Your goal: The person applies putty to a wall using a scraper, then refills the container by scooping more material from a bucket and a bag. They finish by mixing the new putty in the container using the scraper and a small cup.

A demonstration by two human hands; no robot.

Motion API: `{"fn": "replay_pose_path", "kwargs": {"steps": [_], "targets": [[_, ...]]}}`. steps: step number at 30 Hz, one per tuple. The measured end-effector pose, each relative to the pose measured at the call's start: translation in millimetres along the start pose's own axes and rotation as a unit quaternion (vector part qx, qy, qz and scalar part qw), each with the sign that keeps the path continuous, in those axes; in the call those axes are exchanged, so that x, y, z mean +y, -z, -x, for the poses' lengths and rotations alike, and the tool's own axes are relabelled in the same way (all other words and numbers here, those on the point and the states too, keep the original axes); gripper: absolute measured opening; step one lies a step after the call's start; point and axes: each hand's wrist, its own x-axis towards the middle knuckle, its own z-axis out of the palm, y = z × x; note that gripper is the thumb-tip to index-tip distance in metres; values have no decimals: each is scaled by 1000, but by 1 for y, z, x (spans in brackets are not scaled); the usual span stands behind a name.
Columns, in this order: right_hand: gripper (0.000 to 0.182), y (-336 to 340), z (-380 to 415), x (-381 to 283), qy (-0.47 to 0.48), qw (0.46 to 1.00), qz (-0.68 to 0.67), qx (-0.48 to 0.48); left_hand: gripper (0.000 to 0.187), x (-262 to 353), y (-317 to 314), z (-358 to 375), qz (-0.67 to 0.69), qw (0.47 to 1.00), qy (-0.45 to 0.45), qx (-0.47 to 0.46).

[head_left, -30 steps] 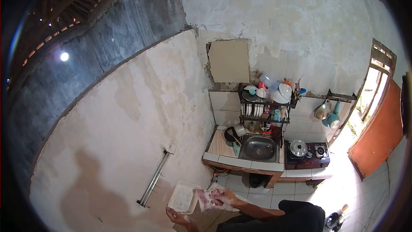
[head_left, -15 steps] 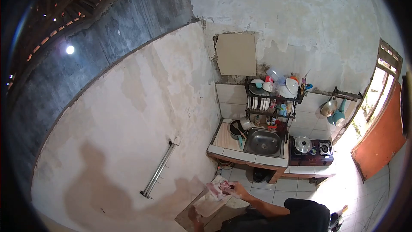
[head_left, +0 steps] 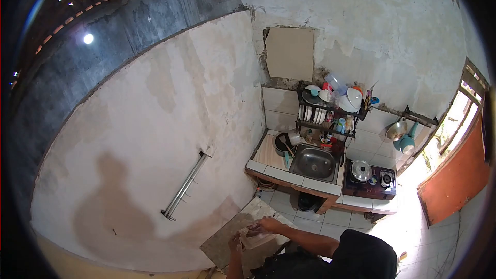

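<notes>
At the bottom centre, my left hand (head_left: 236, 242) is at the left side of a pale, see-through plastic container (head_left: 260, 241), its fingers bent at the rim. My right hand (head_left: 268, 224) reaches in from the right, fingers closed around a small pinkish-red, soft-looking piece (head_left: 252, 231) at the container's far edge. What exactly the piece is, I cannot tell. Both hands are close together over a grey tabletop (head_left: 221, 246), with a whitish patch at its far corner.
Beyond the table stands a tiled counter with a metal sink (head_left: 314, 164), a black pan (head_left: 282, 144) and a gas stove (head_left: 370, 180) bearing a lidded pot (head_left: 361, 170). A dish rack (head_left: 326, 107) hangs above. A metal rail (head_left: 185, 186) is on the left wall; an orange door (head_left: 454, 175) stands open.
My right hand has moved down and left, bringing the pinkish piece from above the table to the container. My left hand has risen to the container's side. The view has tilted slightly down.
</notes>
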Motion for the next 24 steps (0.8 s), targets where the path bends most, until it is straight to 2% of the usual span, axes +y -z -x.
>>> {"fn": "replay_pose_path", "kwargs": {"steps": [1, 2, 4, 6, 7, 8, 10, 12, 14, 15, 17, 19, 20, 22, 23, 24], "targets": [[35, -6, -3, 8, 26, 999, -22, 15, 42, -5, -2, -2, -25, 998, 42, 29], [36, -11, -4, 15, 52, 997, -45, 31, 42, -12, -2, -5, -26, 998, 42, 31], [37, -9, 2, 26, 45, 997, -30, 45, 43, -34, 1, -10, -83, 995, -4, 49], [38, -11, 9, 35, 36, 997, -18, 60, 43, -79, 7, -27, -81, 995, -23, 57], [39, -19, 8, 44, -10, 994, -45, 96, 44, -90, 8, -31, -76, 994, -43, 64], [39, -27, 7, 55, -56, 987, -72, 132, 44, -75, 6, -21, -78, 994, -42, 64], [40, -41, 9, 76, -75, 981, -86, 158, 43, -24, -1, 12, 66, 996, 57, 12], [41, -61, 6, 116, -90, 975, -95, 180, 41, -16, 3, 23, 56, 997, 44, 9], [42, -94, -3, 160, -125, 971, -35, 201, 40, -17, 12, 28, 46, 998, 32, 13], [42, -85, 4, 149, -121, 973, -35, 195, 35, -35, 23, 24, 31, 998, 38, 42], [45, -64, 26, 125, -203, 948, -37, 243, 31, -77, 49, 20, 15, 996, 48, 77], [48, -70, 25, 129, -217, 943, -40, 250, 25, -119, 78, 21, -74, 970, -168, 162], [52, -76, 23, 135, -232, 935, -43, 263, 25, -140, 100, 25, -75, 969, -166, 165], [53, -78, 23, 136, -257, 933, -77, 241, 21, -157, 128, 30, -32, 954, -109, 277], [55, -83, 23, 138, -283, 927, -112, 219, 21, -141, 131, 37, -32, 953, -109, 281], [55, -91, 18, 147, -278, 928, -112, 220, 22, -137, 133, 36, -24, 961, -68, 266]]}}
